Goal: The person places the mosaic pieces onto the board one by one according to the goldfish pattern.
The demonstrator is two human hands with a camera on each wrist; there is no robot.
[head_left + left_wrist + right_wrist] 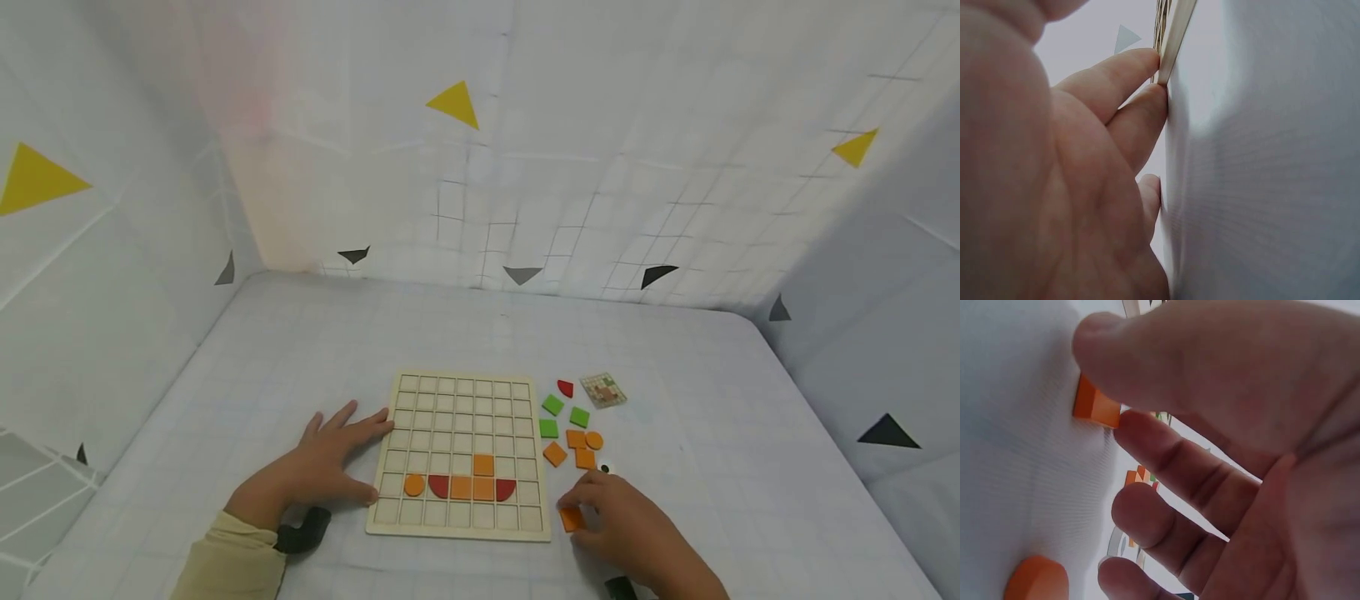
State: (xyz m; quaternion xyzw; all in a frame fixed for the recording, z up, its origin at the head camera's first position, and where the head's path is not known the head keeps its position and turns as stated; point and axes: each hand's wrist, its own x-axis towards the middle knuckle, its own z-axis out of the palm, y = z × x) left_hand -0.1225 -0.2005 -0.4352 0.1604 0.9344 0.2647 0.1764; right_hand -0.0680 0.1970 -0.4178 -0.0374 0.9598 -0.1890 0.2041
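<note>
A pale wooden grid board (431,400) lies flat on the white table. My left hand (318,462) is spread at its left side, with thumb and fingertips touching the edge; in the left wrist view two fingertips (1147,59) meet the board's side. Right of the board's near corner, my right hand (626,521) pinches an orange square tile (572,519) between thumb and index finger, at the tabletop. On the board are an orange round piece (414,485), two red quarter-round pieces (439,486) and several orange square tiles (483,465).
Loose green tiles (579,417), orange tiles (555,454), an orange disc (594,440) and a red piece (566,388) lie right of the board. Behind them is a small pattern card (603,390). Another orange piece (1038,581) shows below the right fingers. White sheeting walls surround the table.
</note>
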